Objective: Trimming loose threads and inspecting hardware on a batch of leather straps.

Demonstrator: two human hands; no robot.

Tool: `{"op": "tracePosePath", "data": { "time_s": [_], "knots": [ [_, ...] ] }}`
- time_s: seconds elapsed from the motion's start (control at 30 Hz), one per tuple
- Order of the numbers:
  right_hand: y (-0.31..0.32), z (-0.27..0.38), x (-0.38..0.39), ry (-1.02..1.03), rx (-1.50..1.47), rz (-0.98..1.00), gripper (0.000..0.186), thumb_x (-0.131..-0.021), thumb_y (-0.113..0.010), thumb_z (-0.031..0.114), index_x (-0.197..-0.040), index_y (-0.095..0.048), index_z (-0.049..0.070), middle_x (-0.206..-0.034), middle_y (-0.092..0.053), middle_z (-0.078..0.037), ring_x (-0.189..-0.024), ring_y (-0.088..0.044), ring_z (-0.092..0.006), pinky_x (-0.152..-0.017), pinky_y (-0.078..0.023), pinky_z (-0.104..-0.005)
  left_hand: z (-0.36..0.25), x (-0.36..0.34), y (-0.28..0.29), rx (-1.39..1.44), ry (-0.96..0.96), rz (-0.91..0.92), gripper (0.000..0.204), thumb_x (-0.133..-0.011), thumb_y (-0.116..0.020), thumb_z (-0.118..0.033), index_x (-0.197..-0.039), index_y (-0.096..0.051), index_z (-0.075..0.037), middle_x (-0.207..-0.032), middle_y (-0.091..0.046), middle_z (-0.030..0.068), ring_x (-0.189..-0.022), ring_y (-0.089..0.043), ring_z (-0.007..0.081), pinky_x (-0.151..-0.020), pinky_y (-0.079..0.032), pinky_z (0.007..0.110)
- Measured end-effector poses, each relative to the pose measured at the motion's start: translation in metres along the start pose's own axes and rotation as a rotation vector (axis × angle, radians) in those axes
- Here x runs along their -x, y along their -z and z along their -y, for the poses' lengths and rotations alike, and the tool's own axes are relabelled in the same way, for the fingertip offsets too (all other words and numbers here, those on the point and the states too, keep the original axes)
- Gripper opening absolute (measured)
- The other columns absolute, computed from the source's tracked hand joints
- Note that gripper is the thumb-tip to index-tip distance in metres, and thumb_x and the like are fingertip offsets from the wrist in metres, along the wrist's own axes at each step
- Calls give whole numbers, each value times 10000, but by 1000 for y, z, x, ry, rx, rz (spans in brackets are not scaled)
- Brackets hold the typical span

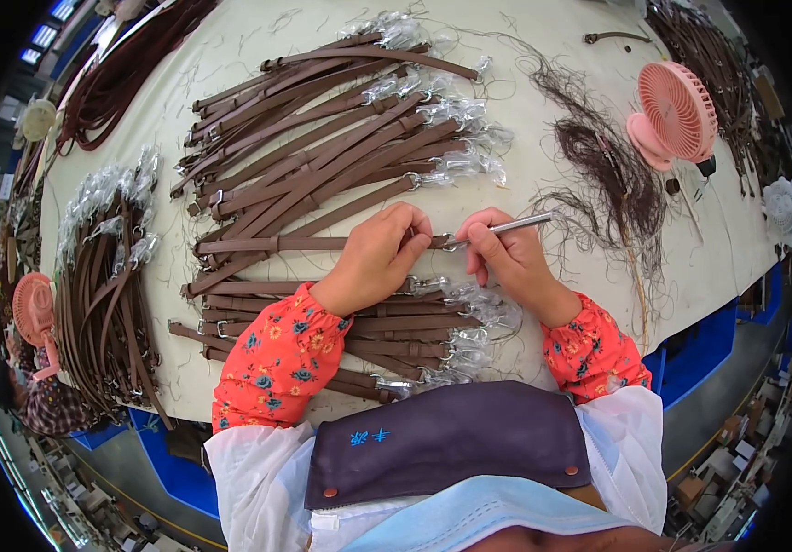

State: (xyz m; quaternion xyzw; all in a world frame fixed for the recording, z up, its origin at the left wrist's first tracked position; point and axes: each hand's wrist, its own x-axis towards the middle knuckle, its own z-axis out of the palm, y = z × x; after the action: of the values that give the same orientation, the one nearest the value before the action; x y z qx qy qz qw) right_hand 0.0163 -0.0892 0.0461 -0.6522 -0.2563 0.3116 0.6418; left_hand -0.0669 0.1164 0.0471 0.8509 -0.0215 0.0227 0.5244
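Near the middle of the table, my left hand [379,256] is closed on the end of a brown strap [299,244], thumb and fingers pinched together. The strap runs out to the left, lying across other straps. My right hand [508,259] grips a slim silver pen-like tool [526,222]. Its back end points up and to the right, and its front end meets the strap's end between my hands. The exact contact is partly hidden by my fingers. Beyond my hands lies a pile of brown straps [322,156] with clear plastic wrapped around their right ends.
More straps [396,350] lie close to my body, and another bundle [101,304] hangs at the left edge. Dark loose threads [612,179] are heaped on the right beside a pink fan [676,110]. A second pink fan [35,308] stands far left. Blue frames show below the table.
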Motion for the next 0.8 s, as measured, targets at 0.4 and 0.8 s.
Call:
{"op": "tracePosePath", "data": {
  "time_s": [0.4, 0.8],
  "knots": [
    [0, -2, -2, 8, 38, 14, 287, -1041, -482, 271, -974, -619, 29, -632, -587, -4, -487, -525, -54, -443, -399, -206, -1, 0, 0, 6, -1, 7, 81, -891, -612, -54, -938, -559, -16, -854, -573, 107, -728, -572, 237, -655, -465, 338],
    [0, -3, -1, 34, -95, -25, 301, -1045, -472, 287, -989, -600, 20, -664, -591, -23, -506, -524, -61, -461, -419, -201, -2, -2, -2, 145, 153, -97, 152, -877, -648, -66, -994, -570, -7, -883, -582, 106, -695, -578, 216, -646, -471, 340]
  ]
}}
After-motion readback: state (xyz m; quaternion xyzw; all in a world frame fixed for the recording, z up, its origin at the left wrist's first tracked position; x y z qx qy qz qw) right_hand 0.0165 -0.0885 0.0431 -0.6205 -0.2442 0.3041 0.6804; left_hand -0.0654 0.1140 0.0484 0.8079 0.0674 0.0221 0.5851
